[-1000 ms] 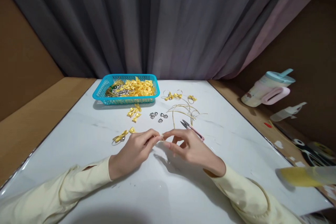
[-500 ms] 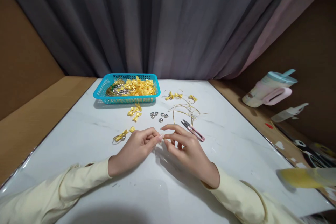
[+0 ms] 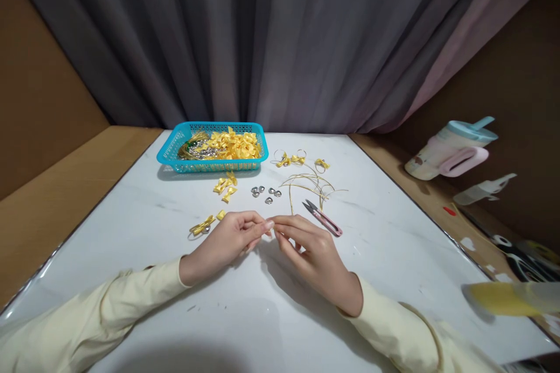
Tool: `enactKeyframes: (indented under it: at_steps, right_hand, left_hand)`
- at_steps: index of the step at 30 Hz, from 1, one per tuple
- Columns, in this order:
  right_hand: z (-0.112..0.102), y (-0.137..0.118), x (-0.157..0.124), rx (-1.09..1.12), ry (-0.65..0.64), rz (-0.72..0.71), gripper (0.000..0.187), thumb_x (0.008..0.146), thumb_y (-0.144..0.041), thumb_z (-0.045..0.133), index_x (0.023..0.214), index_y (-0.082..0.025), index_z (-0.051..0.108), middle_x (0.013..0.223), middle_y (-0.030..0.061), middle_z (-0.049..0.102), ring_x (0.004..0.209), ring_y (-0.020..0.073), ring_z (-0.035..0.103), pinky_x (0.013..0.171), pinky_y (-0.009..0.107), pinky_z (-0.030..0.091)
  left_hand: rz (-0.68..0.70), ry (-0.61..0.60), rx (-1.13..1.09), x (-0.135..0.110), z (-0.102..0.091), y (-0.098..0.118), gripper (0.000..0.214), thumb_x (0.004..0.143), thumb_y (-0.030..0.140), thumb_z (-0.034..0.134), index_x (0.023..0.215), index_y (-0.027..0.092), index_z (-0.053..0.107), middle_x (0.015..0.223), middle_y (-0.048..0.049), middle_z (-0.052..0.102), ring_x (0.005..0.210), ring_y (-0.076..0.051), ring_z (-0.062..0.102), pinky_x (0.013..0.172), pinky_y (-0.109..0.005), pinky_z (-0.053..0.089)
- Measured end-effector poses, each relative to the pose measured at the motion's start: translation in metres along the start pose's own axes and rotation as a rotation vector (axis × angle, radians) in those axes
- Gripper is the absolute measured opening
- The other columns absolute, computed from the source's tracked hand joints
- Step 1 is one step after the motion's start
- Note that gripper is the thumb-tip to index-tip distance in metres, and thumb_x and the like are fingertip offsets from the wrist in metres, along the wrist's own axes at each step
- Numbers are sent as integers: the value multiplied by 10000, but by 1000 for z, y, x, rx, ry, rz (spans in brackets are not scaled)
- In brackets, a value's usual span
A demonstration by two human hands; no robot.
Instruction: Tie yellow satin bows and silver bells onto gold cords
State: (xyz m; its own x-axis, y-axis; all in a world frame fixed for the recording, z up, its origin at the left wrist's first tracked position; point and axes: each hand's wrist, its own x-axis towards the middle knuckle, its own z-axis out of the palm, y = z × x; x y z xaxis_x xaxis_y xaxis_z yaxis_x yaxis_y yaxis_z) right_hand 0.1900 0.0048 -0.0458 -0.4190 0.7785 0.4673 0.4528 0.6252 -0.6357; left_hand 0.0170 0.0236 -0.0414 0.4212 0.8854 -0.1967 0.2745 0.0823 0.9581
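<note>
My left hand (image 3: 230,239) and my right hand (image 3: 312,250) meet fingertip to fingertip over the middle of the white table (image 3: 394,245). Both pinch something very small between thumb and forefinger; I cannot make it out. A yellow ribbon bow on a ring (image 3: 202,225) lies just left of my left hand. Pink thread snips (image 3: 322,218) lie just beyond my right hand. Gold wire strands (image 3: 308,185) and several small silver beads (image 3: 265,193) lie further back.
A turquoise basket (image 3: 172,157) of yellow bows stands at the back left, loose bows (image 3: 225,185) in front of it. More bows on rings (image 3: 291,158) lie at the back middle. A pink and blue jug (image 3: 448,148) rests at the right. A blurred yellow object (image 3: 507,298) sits near the right edge.
My right hand has slid a little left and its fingers have curled closer to my left fingertips. The left hand has barely moved.
</note>
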Motion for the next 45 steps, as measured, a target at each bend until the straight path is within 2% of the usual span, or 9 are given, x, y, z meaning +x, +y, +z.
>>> enactKeyframes:
  at_steps: [8, 12, 15, 18, 21, 28, 37, 42, 45]
  right_hand:
    - [-2, -4, 5, 129, -60, 197, 275, 838, -107, 463, 917, -201, 709, 957, 54, 679, 792, 142, 622, 641, 240, 474]
    - [-3, -3, 6, 134, -72, 241, 274, 830, -105, 468, 894, -204, 715, 925, 50, 680, 742, 135, 614, 575, 231, 455]
    - [-3, -3, 6, 141, -82, 243, 273, 822, -95, 470, 882, -199, 714, 908, 49, 680, 740, 134, 612, 571, 231, 452]
    - [-1, -2, 6, 156, -84, 231, 272, 816, -87, 471, 897, -194, 707, 909, 50, 680, 769, 136, 614, 583, 229, 459]
    - [1, -1, 4, 151, -82, 232, 265, 814, -93, 470, 900, -185, 703, 920, 56, 678, 754, 134, 613, 596, 235, 470]
    - [5, 0, 2, 142, -98, 233, 251, 820, -80, 455, 814, -168, 690, 917, 56, 669, 751, 134, 603, 653, 250, 476]
    - [6, 0, 1, 126, -98, 233, 257, 819, -76, 443, 811, -175, 680, 902, 57, 671, 779, 150, 615, 694, 268, 485]
    - [7, 2, 1, 76, -99, 246, 247, 820, -79, 442, 832, -171, 670, 939, 54, 670, 811, 154, 620, 702, 267, 487]
    - [8, 3, 0, 7, -106, 242, 238, 832, -102, 441, 879, -172, 663, 947, 53, 672, 825, 162, 623, 715, 276, 487]
  left_hand:
    - [179, 129, 379, -3, -3, -1, 323, 908, 335, 394, 700, 162, 569, 495, 66, 477, 447, -81, 453, 485, -189, 357]
    - [458, 209, 675, -4, -3, -7, 205, 921, 276, 400, 919, 154, 565, 705, 9, 629, 584, -119, 588, 575, -221, 444]
    - [671, 238, 909, -7, -1, -13, 243, 925, 231, 385, 1083, 102, 515, 877, -80, 662, 741, -179, 643, 640, -283, 501]
    - [794, 231, 1139, -10, 2, -17, 303, 930, 179, 322, 1135, 42, 499, 838, -121, 664, 723, -213, 646, 575, -321, 520]
    - [863, 244, 1300, -11, 5, -18, 334, 932, 147, 284, 1140, 18, 512, 712, -98, 647, 602, -197, 621, 472, -301, 497]
    - [939, 291, 1472, -12, 8, -21, 295, 917, 98, 329, 1118, -24, 507, 619, -55, 603, 523, -169, 584, 405, -260, 435]
    - [908, 259, 1474, -12, 9, -29, 396, 858, 16, 294, 1246, -2, 372, 648, -51, 583, 543, -184, 576, 409, -265, 433]
    - [920, 282, 1460, -11, 9, -28, 278, 891, 52, 302, 1061, 41, 522, 661, -57, 591, 543, -166, 572, 414, -243, 423]
    - [804, 209, 1308, -10, 8, -23, 276, 914, 107, 306, 884, 105, 580, 669, -44, 586, 562, -153, 568, 478, -241, 438]
